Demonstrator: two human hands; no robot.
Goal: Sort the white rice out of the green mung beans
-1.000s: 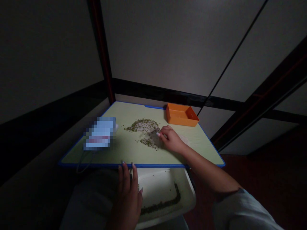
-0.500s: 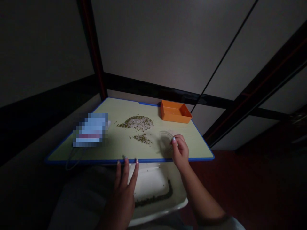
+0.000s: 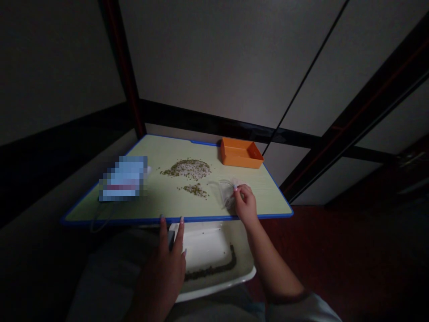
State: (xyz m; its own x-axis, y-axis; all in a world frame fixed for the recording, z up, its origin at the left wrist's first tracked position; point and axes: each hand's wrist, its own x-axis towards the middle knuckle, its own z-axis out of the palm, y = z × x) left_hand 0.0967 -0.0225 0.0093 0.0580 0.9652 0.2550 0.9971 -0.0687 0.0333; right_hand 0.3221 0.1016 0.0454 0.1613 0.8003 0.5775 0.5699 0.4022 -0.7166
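My right hand (image 3: 246, 205) is closed in a pinch on a see-through plastic piece (image 3: 225, 192) with a curved edge, held over the right part of a pale board (image 3: 157, 203) with a blue rim. The exact kind of plastic piece is unclear. My left hand (image 3: 167, 264) is open, two fingertips at the board's front rim and another finger lower over the basin. Left of the plastic lies a large heap of small green and whitish grains (image 3: 189, 169), with a smaller patch of grains (image 3: 196, 190) nearer me.
An orange open box (image 3: 241, 154) stands at the board's back right corner. A blurred-out pale object (image 3: 124, 179) sits on the left, a thin cord below it. Under the front rim, a white basin (image 3: 214, 293) holds dark grains along its near side. Panelled walls stand behind.
The whole view has shifted slightly. My right hand still holds the plastic piece, which has changed shape or tilt. The fingers of my left hand have shifted, one now lower, off the rim.
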